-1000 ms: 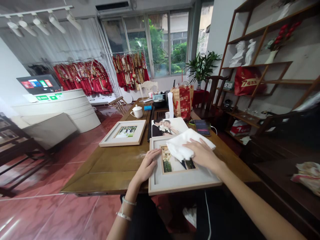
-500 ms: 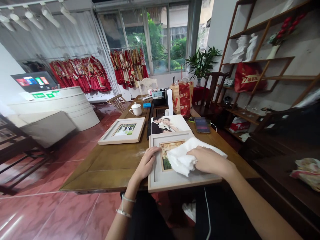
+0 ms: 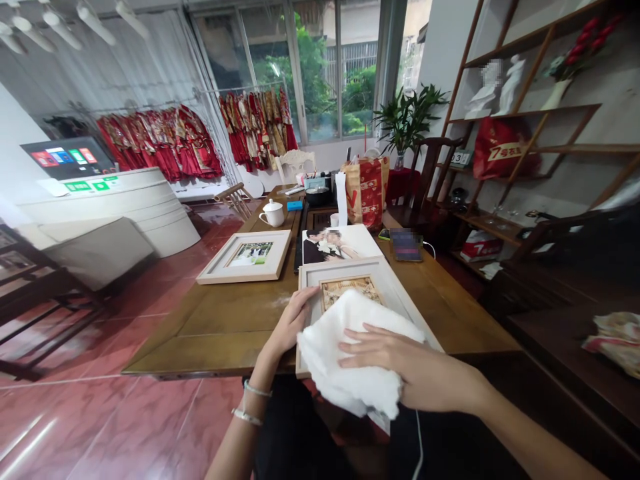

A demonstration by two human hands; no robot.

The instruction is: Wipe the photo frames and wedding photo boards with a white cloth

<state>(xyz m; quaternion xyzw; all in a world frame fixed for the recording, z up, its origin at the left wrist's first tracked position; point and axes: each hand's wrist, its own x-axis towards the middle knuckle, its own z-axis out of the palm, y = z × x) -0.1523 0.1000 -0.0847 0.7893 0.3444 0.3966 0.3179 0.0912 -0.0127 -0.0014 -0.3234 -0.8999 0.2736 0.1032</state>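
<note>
Right hand (image 3: 400,365) has moved left and nearer, palm down, fingers splayed loose on white cloth (image 3: 350,312).

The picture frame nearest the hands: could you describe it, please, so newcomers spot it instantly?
At the brown table, look along the near edge. The pale picture frame there is partly hidden by a white cloth; the other frame, farther left, is uncovered.

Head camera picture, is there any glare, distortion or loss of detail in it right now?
Head view: white streaks of glare on the red floor at lower left; head view: the shelf slants and stretches toward the right edge, probably wide-angle distortion; head view: the white cloth under the right hand looks bright, with little fine texture visible.
</note>
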